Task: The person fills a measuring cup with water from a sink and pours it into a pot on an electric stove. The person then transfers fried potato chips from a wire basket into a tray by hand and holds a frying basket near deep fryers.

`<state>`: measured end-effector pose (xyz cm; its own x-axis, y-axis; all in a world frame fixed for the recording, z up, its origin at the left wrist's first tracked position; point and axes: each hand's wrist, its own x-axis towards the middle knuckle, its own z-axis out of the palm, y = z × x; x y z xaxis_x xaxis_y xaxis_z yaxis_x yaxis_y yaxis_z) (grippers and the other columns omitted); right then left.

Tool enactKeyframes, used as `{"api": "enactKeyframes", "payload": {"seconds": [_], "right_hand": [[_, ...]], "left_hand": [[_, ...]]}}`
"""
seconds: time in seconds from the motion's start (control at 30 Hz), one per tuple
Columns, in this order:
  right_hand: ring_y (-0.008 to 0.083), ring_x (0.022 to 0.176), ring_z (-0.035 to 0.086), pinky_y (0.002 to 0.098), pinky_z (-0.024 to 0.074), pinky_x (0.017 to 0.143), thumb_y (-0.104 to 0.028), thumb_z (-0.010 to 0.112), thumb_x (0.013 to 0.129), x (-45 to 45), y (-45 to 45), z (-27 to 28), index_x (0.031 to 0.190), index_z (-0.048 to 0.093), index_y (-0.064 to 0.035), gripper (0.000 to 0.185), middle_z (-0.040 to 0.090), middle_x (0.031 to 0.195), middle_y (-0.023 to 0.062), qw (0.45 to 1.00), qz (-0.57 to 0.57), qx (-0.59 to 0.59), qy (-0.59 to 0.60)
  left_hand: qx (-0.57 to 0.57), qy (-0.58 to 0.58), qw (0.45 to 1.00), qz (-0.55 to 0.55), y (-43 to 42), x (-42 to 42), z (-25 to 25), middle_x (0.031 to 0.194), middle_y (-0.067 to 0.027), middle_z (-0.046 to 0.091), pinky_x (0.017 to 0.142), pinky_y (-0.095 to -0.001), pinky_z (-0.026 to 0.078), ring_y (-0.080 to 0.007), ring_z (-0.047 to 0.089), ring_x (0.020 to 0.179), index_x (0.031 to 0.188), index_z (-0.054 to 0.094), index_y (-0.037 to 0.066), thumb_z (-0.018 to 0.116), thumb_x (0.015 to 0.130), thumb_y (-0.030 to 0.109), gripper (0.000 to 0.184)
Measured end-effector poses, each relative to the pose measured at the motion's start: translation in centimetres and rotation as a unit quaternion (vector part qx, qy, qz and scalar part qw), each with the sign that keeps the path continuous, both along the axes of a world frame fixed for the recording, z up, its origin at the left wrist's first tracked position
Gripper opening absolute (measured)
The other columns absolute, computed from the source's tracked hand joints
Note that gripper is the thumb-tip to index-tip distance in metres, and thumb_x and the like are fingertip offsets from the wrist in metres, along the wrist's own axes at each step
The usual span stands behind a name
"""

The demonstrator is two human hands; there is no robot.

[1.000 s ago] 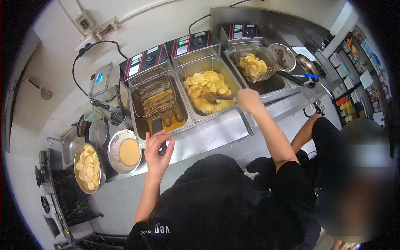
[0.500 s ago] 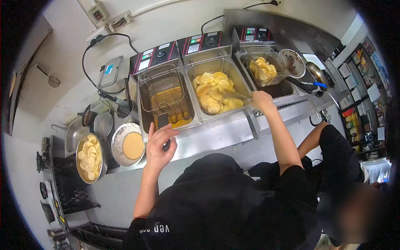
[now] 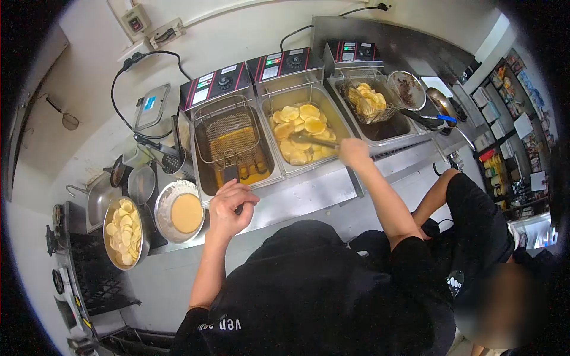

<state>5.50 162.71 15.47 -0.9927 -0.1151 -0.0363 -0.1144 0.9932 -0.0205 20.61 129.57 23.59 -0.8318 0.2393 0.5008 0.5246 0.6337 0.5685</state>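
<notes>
My left hand (image 3: 233,206) has its fingers wrapped round the black handle of an empty wire basket (image 3: 230,133), which sits in the left fryer (image 3: 205,191). My right hand (image 3: 355,153) is closed on a utensil (image 3: 320,140) with a dark shaft. Its far end lies among pale yellow slices (image 3: 301,132) in the middle fryer (image 3: 341,121); the tip is blurred. More slices rest in a second wire basket (image 3: 367,103) over the right fryer (image 3: 389,133).
At the left stand a bowl of slices (image 3: 123,234), a bowl of batter (image 3: 186,213) and a perforated utensil holder (image 3: 181,166). A round strainer (image 3: 407,91) lies at the right. A person in black (image 3: 481,219) is close on my right.
My right hand has swept the utensil through the slices, shifting them in the middle fryer. The fingers of my left hand have closed further over the basket handle. The view has swayed.
</notes>
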Motion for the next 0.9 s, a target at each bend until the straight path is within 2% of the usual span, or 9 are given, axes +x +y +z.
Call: {"api": "enactKeyframes", "payload": {"seconds": [0.1, 0.17, 0.3, 0.37, 0.43, 0.63, 0.77, 0.83, 0.9], "right_hand": [[0.0334, 0.079, 0.066, 0.0425, 0.0523, 0.070, -0.017, 0.054, 0.076, 2.0, -0.2, 1.1, 0.082, 0.069, -0.0059, 0.019, 0.067, 0.080, 0.0181, 0.998, 0.058, 0.014, -0.007], [0.0333, 0.079, 0.066, 0.0419, 0.0524, 0.070, -0.014, 0.053, 0.076, 2.7, -0.2, 3.2, 0.082, 0.069, -0.0057, 0.018, 0.067, 0.081, 0.0175, 0.997, 0.061, 0.038, -0.039], [0.0333, 0.078, 0.066, 0.0420, 0.0527, 0.068, -0.014, 0.056, 0.074, 2.0, 1.9, 4.6, 0.082, 0.068, -0.0043, 0.017, 0.067, 0.080, 0.0172, 0.998, 0.034, 0.057, -0.005], [0.0336, 0.077, 0.066, 0.0418, 0.0530, 0.068, -0.016, 0.059, 0.073, 2.1, 2.2, 4.7, 0.084, 0.067, -0.0041, 0.018, 0.067, 0.080, 0.0170, 0.999, 0.019, 0.049, 0.011], [0.0293, 0.077, 0.067, 0.0393, 0.0533, 0.066, -0.011, 0.055, 0.075, 2.2, 2.0, 4.6, 0.076, 0.069, -0.0065, 0.015, 0.067, 0.078, 0.0162, 0.996, 0.021, 0.084, 0.035], [0.0276, 0.079, 0.067, 0.0382, 0.0534, 0.065, -0.012, 0.054, 0.077, 0.6, -0.4, 2.6, 0.082, 0.068, -0.0077, 0.015, 0.068, 0.082, 0.0142, 0.995, 0.010, 0.101, 0.021], [0.0274, 0.080, 0.067, 0.0382, 0.0535, 0.065, -0.013, 0.053, 0.078, 0.9, 0.0, 4.5, 0.085, 0.067, -0.0068, 0.017, 0.068, 0.083, 0.0140, 0.997, 0.026, 0.062, 0.030], [0.0305, 0.076, 0.067, 0.0404, 0.0535, 0.065, -0.013, 0.055, 0.075, 1.9, 0.3, 5.4, 0.081, 0.067, -0.0054, 0.015, 0.067, 0.077, 0.0148, 0.997, 0.064, 0.036, 0.012], [0.0299, 0.077, 0.067, 0.0403, 0.0533, 0.065, -0.014, 0.055, 0.076, 1.8, -0.6, 5.4, 0.082, 0.067, -0.0050, 0.016, 0.067, 0.078, 0.0141, 0.995, 0.055, 0.075, -0.019]], "left_hand": [[-0.003, -0.003, 1.000, -0.001, 0.0, 0.1, 0.1, 0.069, -0.0069, 0.066, 0.091, -0.0422, 0.046, -0.0216, 0.065, 0.081, 0.068, 0.067, 0.008, 0.058, 0.065, 0.002, 0.011], [-0.003, -0.006, 1.000, 0.002, 0.0, 0.1, 0.1, 0.070, -0.0068, 0.066, 0.092, -0.0423, 0.046, -0.0219, 0.065, 0.082, 0.069, 0.067, 0.008, 0.058, 0.065, 0.002, 0.011], [-0.007, -0.016, 1.000, -0.001, -0.1, 0.3, 0.2, 0.070, -0.0067, 0.066, 0.094, -0.0428, 0.044, -0.0223, 0.065, 0.085, 0.070, 0.066, 0.008, 0.058, 0.066, 0.002, 0.011], [-0.007, -0.020, 1.000, -0.002, -0.2, 0.3, 0.1, 0.071, -0.0067, 0.066, 0.095, -0.0429, 0.044, -0.0223, 0.065, 0.086, 0.070, 0.067, 0.008, 0.058, 0.066, 0.002, 0.011], [-0.007, -0.023, 1.000, 0.000, -0.2, 0.2, 0.1, 0.071, -0.0068, 0.066, 0.095, -0.0430, 0.043, -0.0223, 0.065, 0.088, 0.071, 0.067, 0.008, 0.058, 0.066, 0.002, 0.011], [-0.006, -0.021, 1.000, 0.001, -0.2, 0.2, 0.0, 0.072, -0.0067, 0.066, 0.095, -0.0429, 0.043, -0.0225, 0.065, 0.090, 0.070, 0.067, 0.008, 0.057, 0.066, 0.003, 0.011], [-0.008, -0.026, 1.000, 0.001, -0.5, 0.2, -0.1, 0.071, -0.0067, 0.066, 0.095, -0.0433, 0.044, -0.0225, 0.065, 0.088, 0.070, 0.067, 0.008, 0.057, 0.065, 0.003, 0.012], [-0.008, -0.029, 1.000, -0.004, -0.5, 0.2, -0.1, 0.071, -0.0067, 0.066, 0.094, -0.0434, 0.044, -0.0225, 0.065, 0.086, 0.070, 0.067, 0.009, 0.057, 0.065, 0.004, 0.012], [-0.003, -0.031, 0.999, 0.004, -0.3, 0.1, -0.4, 0.071, -0.0067, 0.066, 0.094, -0.0436, 0.044, -0.0225, 0.065, 0.084, 0.070, 0.068, 0.009, 0.057, 0.065, 0.004, 0.013]]}}
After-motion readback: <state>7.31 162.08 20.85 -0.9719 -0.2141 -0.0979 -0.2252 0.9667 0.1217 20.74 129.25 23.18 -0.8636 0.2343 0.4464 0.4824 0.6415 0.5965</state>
